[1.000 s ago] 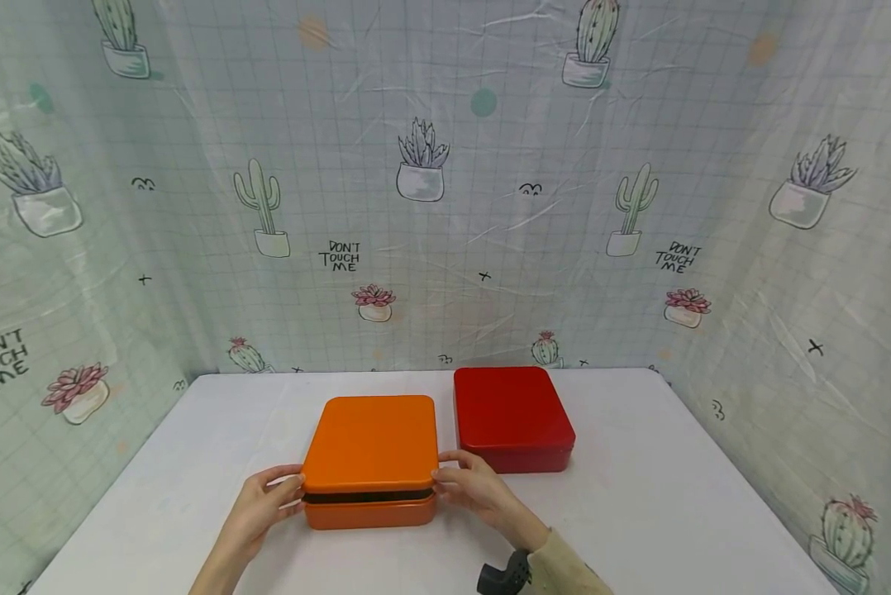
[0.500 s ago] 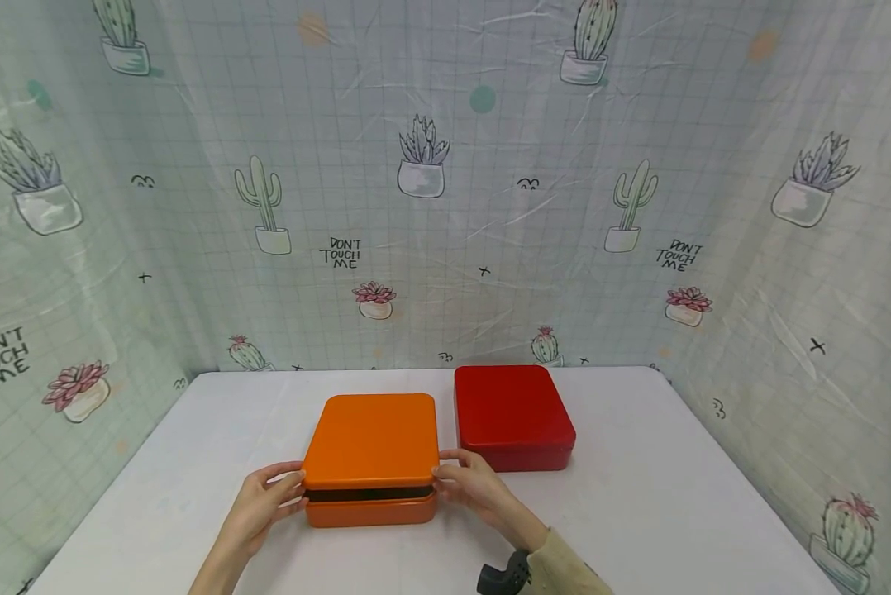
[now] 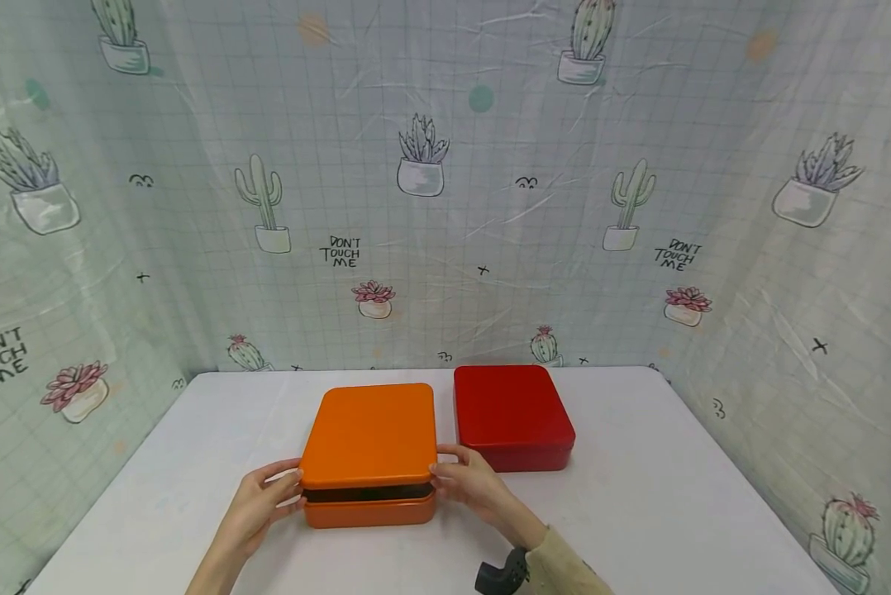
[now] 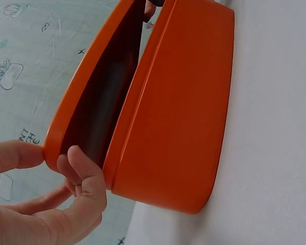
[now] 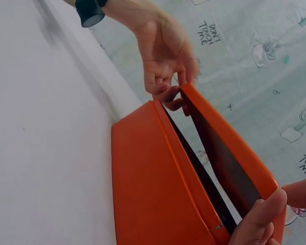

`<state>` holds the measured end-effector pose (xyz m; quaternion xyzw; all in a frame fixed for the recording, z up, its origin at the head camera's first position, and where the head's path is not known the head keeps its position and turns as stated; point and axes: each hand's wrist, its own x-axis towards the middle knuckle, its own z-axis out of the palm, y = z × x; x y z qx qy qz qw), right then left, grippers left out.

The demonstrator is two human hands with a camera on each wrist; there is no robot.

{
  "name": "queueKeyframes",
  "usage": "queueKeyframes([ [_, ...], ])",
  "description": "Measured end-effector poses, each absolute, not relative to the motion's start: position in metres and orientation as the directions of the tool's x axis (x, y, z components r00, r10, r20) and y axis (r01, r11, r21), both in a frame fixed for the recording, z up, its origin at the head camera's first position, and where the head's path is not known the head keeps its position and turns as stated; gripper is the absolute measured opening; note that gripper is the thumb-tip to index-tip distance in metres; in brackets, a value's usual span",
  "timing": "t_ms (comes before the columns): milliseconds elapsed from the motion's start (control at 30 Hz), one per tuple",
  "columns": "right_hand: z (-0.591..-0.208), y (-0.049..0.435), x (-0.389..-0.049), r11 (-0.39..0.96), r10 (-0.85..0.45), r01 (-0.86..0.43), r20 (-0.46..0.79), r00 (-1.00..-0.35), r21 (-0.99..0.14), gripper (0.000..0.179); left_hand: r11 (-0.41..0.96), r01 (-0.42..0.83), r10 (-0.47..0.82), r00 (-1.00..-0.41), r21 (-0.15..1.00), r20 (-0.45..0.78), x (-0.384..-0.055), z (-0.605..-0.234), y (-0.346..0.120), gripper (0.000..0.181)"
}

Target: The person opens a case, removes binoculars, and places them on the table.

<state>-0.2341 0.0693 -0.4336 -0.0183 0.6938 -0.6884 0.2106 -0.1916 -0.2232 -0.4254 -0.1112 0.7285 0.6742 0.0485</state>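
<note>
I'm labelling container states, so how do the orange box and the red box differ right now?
The orange box has its lid raised, leaving a dark gap at the front; the red box shows no gap.
The left hand and right hand hold the orange box's lid; neither holds the red box.
The orange box sits nearer the person, the red box farther back and right.
Both have rounded corners.

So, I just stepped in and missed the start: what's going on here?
A person's left hand and right hand pinch opposite sides of an orange lid. It is raised above its orange box, with a gap showing along the near edge. A red box stands on the white table, farther back and to the right.
</note>
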Motion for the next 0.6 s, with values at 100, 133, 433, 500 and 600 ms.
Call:
queueKeyframes([
  [100,-0.4351,0.0681,-0.2345,0.049,-0.316,0.256,-0.258,-0.913,-0.965,0.055,0.058,-0.219,-0.096,-0.972,0.974,-0.213,-0.1915,-0.4254,-0.2249,0.047],
  [133,-0.4349,0.0681,-0.2346,0.048,-0.317,0.254,-0.256,-0.913,-0.966,0.054,0.056,-0.216,-0.094,-0.973,0.975,-0.21,-0.1919,-0.4251,-0.2253,0.048],
  [433,-0.4333,0.0699,-0.2353,0.047,-0.327,0.25,-0.251,-0.911,-0.967,0.054,0.059,-0.224,-0.075,-0.973,0.973,-0.219,-0.1952,-0.4191,-0.2266,0.048],
  [500,-0.4319,0.0714,-0.2346,0.047,-0.332,0.239,-0.241,-0.912,-0.97,0.055,0.061,-0.221,-0.061,-0.974,0.973,-0.217,-0.1956,-0.4183,-0.2267,0.049],
  [600,-0.4296,0.0754,-0.2323,0.044,-0.341,0.225,-0.227,-0.912,-0.973,0.057,0.059,-0.216,-0.05,-0.976,0.975,-0.214,-0.1945,-0.4175,-0.2255,0.051],
])
